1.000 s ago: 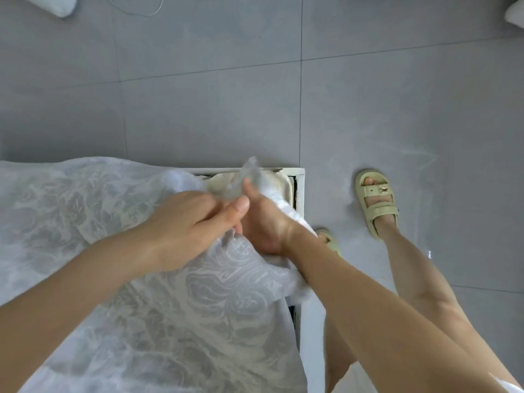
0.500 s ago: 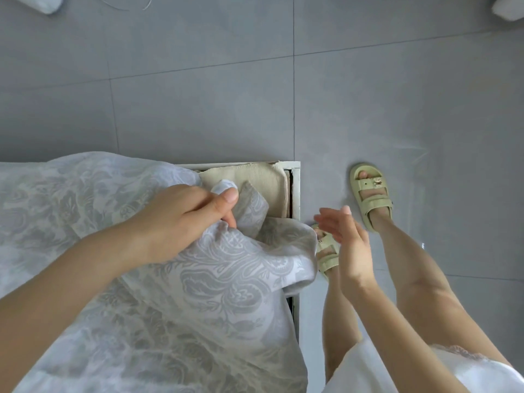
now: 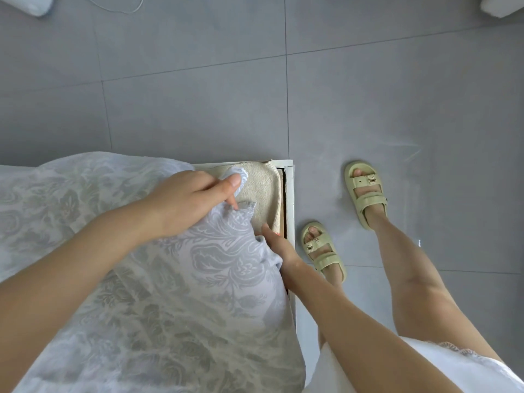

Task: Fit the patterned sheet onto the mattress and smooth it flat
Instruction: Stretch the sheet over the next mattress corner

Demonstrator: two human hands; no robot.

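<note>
A pale grey sheet with a floral pattern (image 3: 158,302) lies rumpled over the mattress, covering all but its far right corner. That bare corner of cream mattress (image 3: 262,188) shows inside the white bed frame (image 3: 289,194). My left hand (image 3: 187,202) grips a bunched fold of the sheet near that corner, thumb on top. My right hand (image 3: 279,246) reaches down along the mattress's right side at the sheet's edge. Its fingers are partly hidden under the fabric, and their grip cannot be made out.
Grey floor tiles (image 3: 397,109) spread beyond and to the right of the bed. My two feet in pale green sandals (image 3: 365,194) stand beside the frame. White objects sit at the top left (image 3: 31,4) and top right (image 3: 502,5) corners, with a thin cable nearby.
My right hand let go of the sheet, swung out to the right over the floor, then came back down to the mattress's right edge. My left hand kept its hold.
</note>
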